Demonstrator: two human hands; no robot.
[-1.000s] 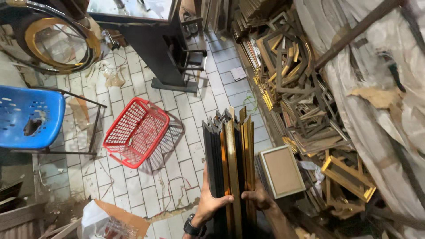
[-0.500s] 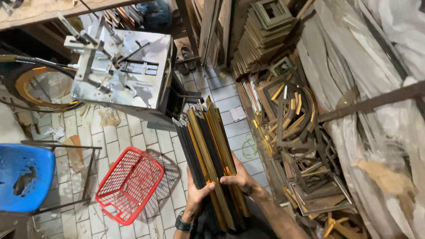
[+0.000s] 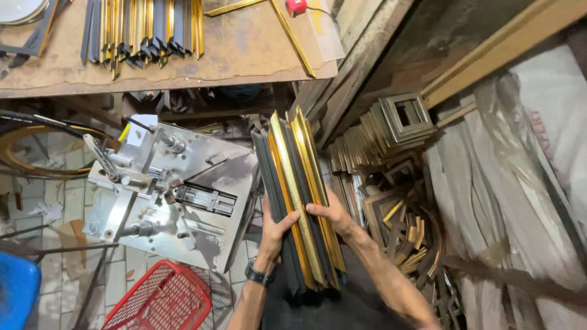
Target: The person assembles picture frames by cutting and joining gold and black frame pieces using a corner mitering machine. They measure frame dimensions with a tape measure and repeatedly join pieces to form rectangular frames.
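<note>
I carry a bundle of long black and gold frame mouldings [image 3: 292, 177], held on end in front of my body. My left hand [image 3: 276, 227], with a dark watch on the wrist, clasps the bundle's left side. My right hand [image 3: 333, 214] lies over its front on the right. The top ends of the mouldings reach up close to the edge of a wooden workbench [image 3: 244, 58]. On that bench lies another row of black and gold mouldings [image 3: 143, 27].
A steel frame-joining machine [image 3: 174, 192] stands left of the bundle. A red wire basket [image 3: 165, 299] and a blue plastic chair [image 3: 18, 290] are on the tiled floor. Stacked small frames [image 3: 391, 125], scrap frames and plastic-covered sheets [image 3: 520, 183] crowd the right.
I have walked forward with the bundle. The basket and chair have slid toward the lower left, and the machine and the workbench have come up close.
</note>
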